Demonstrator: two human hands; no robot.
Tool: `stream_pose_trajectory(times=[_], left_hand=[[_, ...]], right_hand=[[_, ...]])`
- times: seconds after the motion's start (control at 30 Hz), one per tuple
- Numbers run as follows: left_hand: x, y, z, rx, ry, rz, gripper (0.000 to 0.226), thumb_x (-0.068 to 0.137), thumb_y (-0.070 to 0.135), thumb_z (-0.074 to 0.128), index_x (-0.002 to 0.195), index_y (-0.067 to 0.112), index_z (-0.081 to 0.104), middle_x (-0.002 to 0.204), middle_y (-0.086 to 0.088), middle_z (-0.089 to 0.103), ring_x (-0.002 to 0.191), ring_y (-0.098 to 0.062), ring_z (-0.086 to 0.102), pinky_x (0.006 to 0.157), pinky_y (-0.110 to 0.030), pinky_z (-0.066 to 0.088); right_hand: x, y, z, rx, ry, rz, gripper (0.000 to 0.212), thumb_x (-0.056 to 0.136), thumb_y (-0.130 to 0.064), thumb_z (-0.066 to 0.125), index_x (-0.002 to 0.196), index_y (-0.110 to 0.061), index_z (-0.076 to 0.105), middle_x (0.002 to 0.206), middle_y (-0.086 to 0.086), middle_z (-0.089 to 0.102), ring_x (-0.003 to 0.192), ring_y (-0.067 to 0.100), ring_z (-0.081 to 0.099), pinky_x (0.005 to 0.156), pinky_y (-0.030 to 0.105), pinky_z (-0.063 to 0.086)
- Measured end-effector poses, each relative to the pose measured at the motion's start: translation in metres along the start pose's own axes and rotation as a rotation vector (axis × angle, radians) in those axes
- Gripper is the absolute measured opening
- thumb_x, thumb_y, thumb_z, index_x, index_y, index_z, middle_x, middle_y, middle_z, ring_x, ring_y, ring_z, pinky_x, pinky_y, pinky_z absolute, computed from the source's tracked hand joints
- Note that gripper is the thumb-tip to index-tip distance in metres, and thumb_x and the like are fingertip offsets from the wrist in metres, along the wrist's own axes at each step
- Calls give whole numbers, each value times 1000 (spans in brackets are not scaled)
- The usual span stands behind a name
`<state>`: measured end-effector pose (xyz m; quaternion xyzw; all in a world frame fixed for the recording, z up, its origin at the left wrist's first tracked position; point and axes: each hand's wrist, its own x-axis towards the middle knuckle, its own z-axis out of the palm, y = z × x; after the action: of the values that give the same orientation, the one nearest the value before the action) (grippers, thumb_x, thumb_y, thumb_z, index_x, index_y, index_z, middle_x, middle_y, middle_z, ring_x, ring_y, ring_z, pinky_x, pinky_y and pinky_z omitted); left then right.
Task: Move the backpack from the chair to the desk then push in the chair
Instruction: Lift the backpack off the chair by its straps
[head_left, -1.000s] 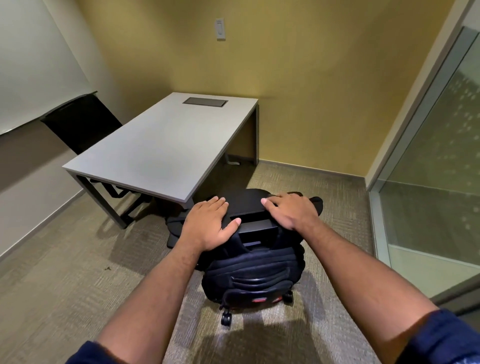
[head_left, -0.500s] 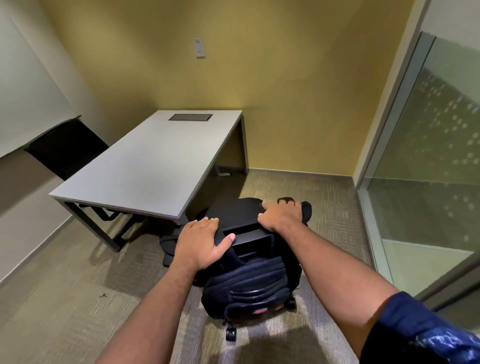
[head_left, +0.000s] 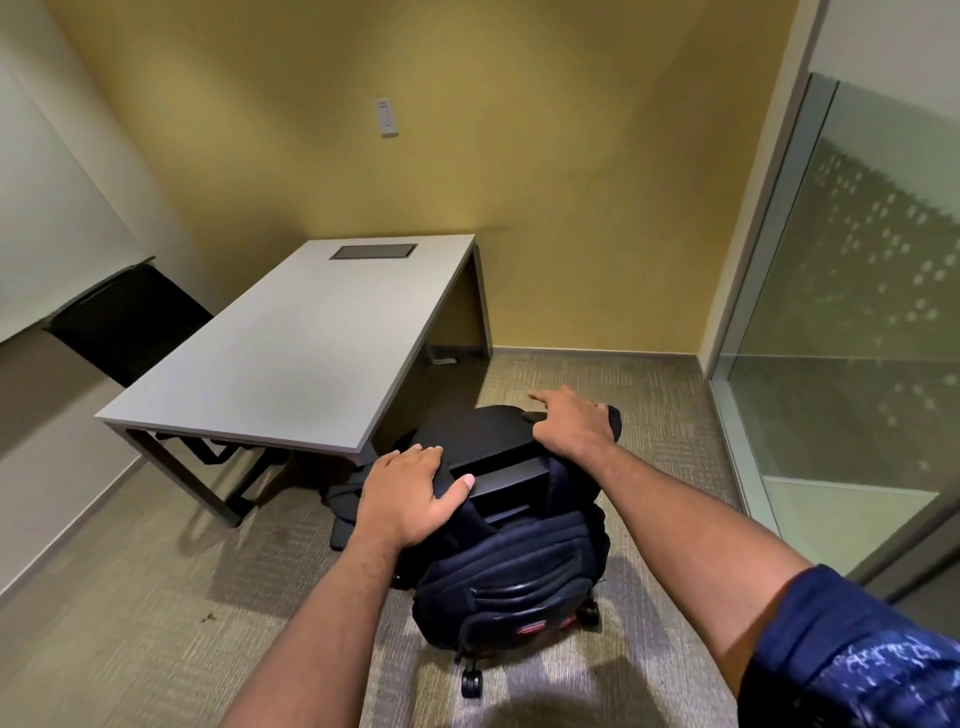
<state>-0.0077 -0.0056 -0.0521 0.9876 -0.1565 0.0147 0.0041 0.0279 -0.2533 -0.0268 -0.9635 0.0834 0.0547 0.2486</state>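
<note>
Your left hand (head_left: 410, 493) lies flat, fingers together, on the black chair (head_left: 493, 441) top; right hand (head_left: 571, 423) curls over it. Below your fingers, the soft, bulky dark fabric backpack (head_left: 511, 577) hangs; take its top, expecting sag.

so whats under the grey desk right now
Under the grey rectangular desk show the black base and legs of the black mesh-backed chair on the far side, plus a pale cable by the wall. The desktop hides that chair's seat.
</note>
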Motion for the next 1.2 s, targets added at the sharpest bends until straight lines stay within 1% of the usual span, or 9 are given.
stream_pose_trajectory(times=[0.27, 0.43, 0.57, 0.77, 0.87, 0.97, 1.03, 1.1, 1.2], left_hand=[[2, 1, -1, -18, 5, -23, 86, 92, 75, 22, 147, 18, 53, 147, -2, 58, 143, -19, 46, 115, -39, 35], [3, 2, -2, -7, 7, -15, 82, 94, 74, 25, 147, 18, 53, 147, -4, 58, 141, -21, 48, 113, -39, 38], [1, 4, -1, -2, 5, -15, 81, 95, 72, 25, 146, 17, 53, 144, -5, 61, 138, -23, 51, 110, -39, 40], [3, 6, -4, -6, 42, -14, 78, 96, 70, 28, 142, 15, 57, 129, -5, 68, 116, -25, 63, 97, -38, 47], [5, 3, -5, 0, 56, 4, 80, 93, 72, 24, 137, 15, 59, 123, -4, 70, 112, -25, 65, 91, -38, 50], [4, -2, -1, -41, 59, 49, 75, 96, 70, 26, 146, 22, 54, 145, -4, 60, 129, -24, 58, 100, -39, 49], [3, -2, 2, -52, 50, 91, 73, 97, 71, 23, 148, 26, 52, 153, -1, 53, 133, -25, 56, 103, -41, 48], [3, -2, 3, -25, 36, 159, 80, 94, 76, 17, 143, 25, 54, 151, 0, 54, 129, -25, 58, 100, -42, 49], [0, -4, -2, 45, 11, 289, 93, 85, 89, 17, 131, 18, 56, 138, -1, 61, 117, -28, 63, 90, -44, 51]], right_hand=[[5, 13, -7, 169, 244, 97, 77, 82, -9, 65, 154, -28, 45, 146, 7, 44, 115, 25, 62, 114, 43, 28], [3, 21, -7, 281, 371, 156, 76, 81, -14, 72, 152, -24, 48, 133, 4, 44, 107, 23, 61, 110, 43, 30], [2, 30, -3, 357, 451, 200, 75, 79, -9, 71, 150, -23, 51, 129, 3, 44, 104, 25, 61, 111, 42, 28], [3, 42, -7, 432, 519, 336, 70, 80, -9, 69, 148, -21, 55, 135, 6, 43, 105, 27, 62, 106, 41, 33], [-1, 40, -4, 315, 503, 282, 53, 86, -16, 66, 139, -20, 61, 132, 9, 43, 98, 30, 59, 100, 42, 43], [-6, 44, 4, 101, 473, 174, 41, 95, -24, 57, 136, -24, 63, 126, 11, 43, 94, 34, 57, 81, 39, 52], [-7, 50, 7, -67, 419, 126, 43, 100, -33, 49, 143, -29, 55, 127, 13, 41, 95, 35, 58, 72, 36, 51], [-7, 53, 7, -197, 358, 107, 46, 104, -38, 41, 150, -30, 45, 131, 14, 41, 96, 36, 59, 65, 35, 46], [-5, 54, 2, -309, 263, 96, 52, 106, -38, 36, 157, -27, 33, 141, 13, 43, 107, 39, 57, 66, 37, 41]])
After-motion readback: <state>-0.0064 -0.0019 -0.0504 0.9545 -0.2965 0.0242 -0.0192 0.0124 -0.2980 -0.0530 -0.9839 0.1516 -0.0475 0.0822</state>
